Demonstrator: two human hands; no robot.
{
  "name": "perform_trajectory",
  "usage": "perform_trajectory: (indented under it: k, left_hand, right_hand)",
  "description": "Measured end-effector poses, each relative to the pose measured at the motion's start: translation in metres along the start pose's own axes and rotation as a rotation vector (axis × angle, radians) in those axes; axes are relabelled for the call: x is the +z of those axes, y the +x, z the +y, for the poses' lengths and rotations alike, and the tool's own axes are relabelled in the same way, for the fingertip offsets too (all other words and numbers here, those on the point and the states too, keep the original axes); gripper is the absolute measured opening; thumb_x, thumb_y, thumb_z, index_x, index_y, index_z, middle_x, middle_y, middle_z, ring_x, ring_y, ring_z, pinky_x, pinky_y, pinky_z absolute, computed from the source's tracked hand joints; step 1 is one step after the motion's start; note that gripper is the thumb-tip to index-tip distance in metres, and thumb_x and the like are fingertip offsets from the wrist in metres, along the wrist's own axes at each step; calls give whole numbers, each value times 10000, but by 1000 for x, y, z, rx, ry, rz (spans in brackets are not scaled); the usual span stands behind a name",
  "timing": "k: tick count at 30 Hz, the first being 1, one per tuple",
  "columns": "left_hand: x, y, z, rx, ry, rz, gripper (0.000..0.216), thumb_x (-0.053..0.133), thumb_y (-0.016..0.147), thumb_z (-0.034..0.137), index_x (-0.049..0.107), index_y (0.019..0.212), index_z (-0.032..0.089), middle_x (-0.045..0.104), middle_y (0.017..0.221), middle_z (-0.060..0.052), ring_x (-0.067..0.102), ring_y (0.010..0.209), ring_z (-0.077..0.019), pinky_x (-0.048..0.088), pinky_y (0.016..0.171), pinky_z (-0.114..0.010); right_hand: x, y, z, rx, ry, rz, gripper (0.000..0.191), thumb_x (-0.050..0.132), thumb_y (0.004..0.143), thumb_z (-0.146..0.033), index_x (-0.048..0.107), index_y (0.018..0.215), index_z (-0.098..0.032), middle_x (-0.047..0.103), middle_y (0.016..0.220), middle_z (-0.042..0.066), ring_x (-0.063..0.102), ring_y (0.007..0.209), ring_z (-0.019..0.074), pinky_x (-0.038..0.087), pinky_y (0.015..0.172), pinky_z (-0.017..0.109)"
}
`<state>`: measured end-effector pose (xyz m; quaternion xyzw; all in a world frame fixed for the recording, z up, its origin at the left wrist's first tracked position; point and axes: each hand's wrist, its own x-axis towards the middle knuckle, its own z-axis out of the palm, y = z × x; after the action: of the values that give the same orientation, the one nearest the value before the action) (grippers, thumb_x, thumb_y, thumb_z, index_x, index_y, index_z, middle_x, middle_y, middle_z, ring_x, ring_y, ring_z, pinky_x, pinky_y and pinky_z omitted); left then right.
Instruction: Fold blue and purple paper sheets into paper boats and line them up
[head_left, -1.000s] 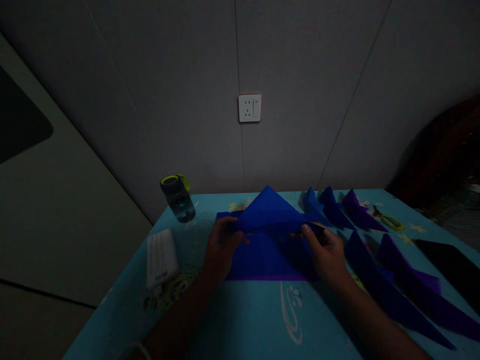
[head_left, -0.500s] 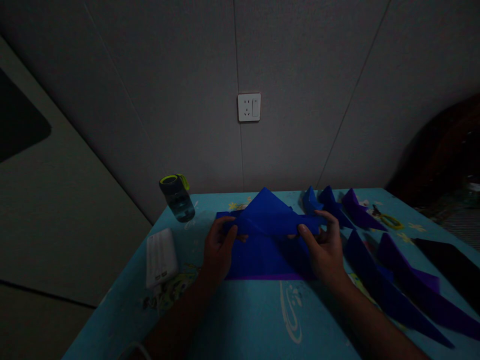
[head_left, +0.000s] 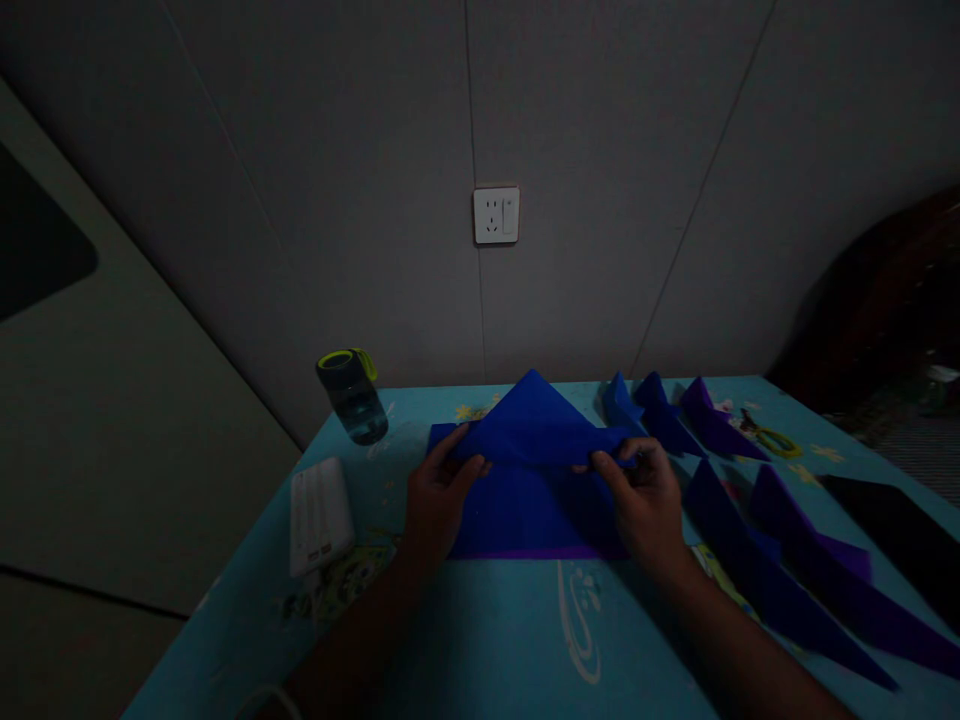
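A blue paper triangle (head_left: 534,425) is held up over a flat stack of blue paper sheets (head_left: 525,515) on the light blue table (head_left: 480,640). My left hand (head_left: 435,495) pinches the triangle's left corner, fingers closed on it. My right hand (head_left: 645,500) pinches its right corner in the same way. The triangle's point rises away from me, toward the wall.
Several folded blue and purple paper shapes (head_left: 757,540) lie in rows on the right. A water bottle with a green lid (head_left: 352,395) and a white power bank (head_left: 319,515) sit on the left. Yellow-handled scissors (head_left: 772,437) lie far right, a dark flat object (head_left: 892,525) beyond.
Both hands shifted slightly along the triangle's lower edge, with the right hand regripping the right corner. The fold stayed above the stack.
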<state>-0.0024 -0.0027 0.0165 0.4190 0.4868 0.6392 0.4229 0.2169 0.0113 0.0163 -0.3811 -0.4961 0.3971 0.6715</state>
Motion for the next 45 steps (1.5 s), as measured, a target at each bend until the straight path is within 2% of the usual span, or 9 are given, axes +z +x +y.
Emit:
perform_trajectory:
  k: [8,17,23,29,35,37,40,42,45]
  left_hand:
    - [1,0,2,-32,-66,-1,508,802,675,310,666,1125,120,764,689,-27,744,696,-189,597,700,-280]
    - [3,-2,6,-2,-55,54,439,777,684,287,655,1072,123,754,644,-14,734,644,-174,586,669,-272]
    - [1,-4,5,75,49,21,124,731,730,265,672,719,156,737,644,-13,703,623,-151,550,642,-245]
    - [0,-6,9,153,146,16,246,637,820,342,650,643,172,692,579,-2,700,614,-172,524,666,-277]
    - [-3,-7,5,187,258,7,262,621,841,355,688,647,192,737,642,-15,704,675,-193,496,810,-340]
    - [-3,-7,5,212,279,-8,257,617,843,340,708,645,203,750,670,-18,702,700,-198,485,857,-358]
    - [-3,-7,7,249,307,-9,256,618,834,311,728,624,216,757,678,-23,692,711,-203,470,909,-377]
    - [-3,-6,8,258,308,4,249,622,826,303,738,622,218,754,675,-26,684,717,-209,484,885,-370]
    - [-4,-6,9,264,305,26,233,629,816,306,748,639,212,743,690,-25,668,718,-206,509,783,-329]
  right_hand:
    - [-1,0,1,-5,9,29,310,750,780,-304,444,807,-258,614,631,-65,677,558,154,468,511,233]
    - [1,-3,2,-11,11,15,298,745,789,-302,451,814,-264,650,660,-58,671,552,152,475,508,238]
    - [-1,-2,0,-45,-18,50,301,747,782,-309,451,808,-259,598,639,-73,669,561,141,456,491,214]
    - [2,-1,-1,21,-35,92,351,767,742,-343,462,897,-265,635,673,-60,601,460,118,440,443,214]
    - [2,0,-2,-17,-126,198,322,757,730,-329,562,968,-234,610,605,-57,565,481,119,401,448,213]
    - [1,0,-1,-14,-151,205,309,742,750,-341,603,1000,-223,598,589,-54,553,501,124,396,459,220]
    - [-3,1,2,6,-172,181,330,716,787,-383,647,1062,-214,661,675,-9,592,592,150,435,523,250]
    - [-6,1,4,17,-186,155,325,699,802,-414,675,1055,-212,689,729,15,613,648,169,458,565,271]
    - [-9,3,7,22,-214,130,289,693,790,-455,720,929,-203,714,768,35,633,701,196,484,616,298]
